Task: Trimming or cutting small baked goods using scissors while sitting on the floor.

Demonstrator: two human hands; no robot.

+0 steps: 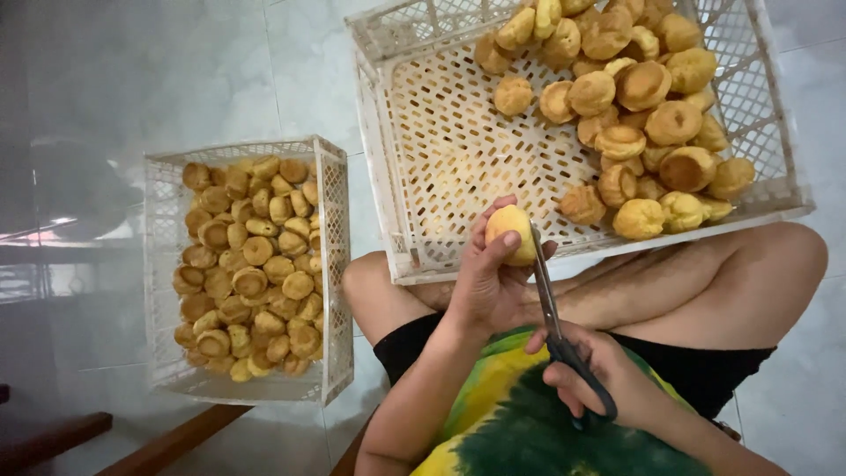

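Note:
My left hand (483,280) holds a round golden puff pastry (509,231) up over my lap. My right hand (599,370) grips black-handled scissors (553,326), whose blades reach up and touch the right side of the pastry. Just beyond, a large white slatted crate (423,150) rests tilted on my crossed legs, with several similar pastries (636,115) piled in its right half. A smaller white crate (335,264) on the floor to my left is filled with several pastries (247,264).
I sit cross-legged on a pale tiled floor (132,79). My bare knees (775,256) sit under the large crate. Wooden furniture legs (176,441) show at the lower left.

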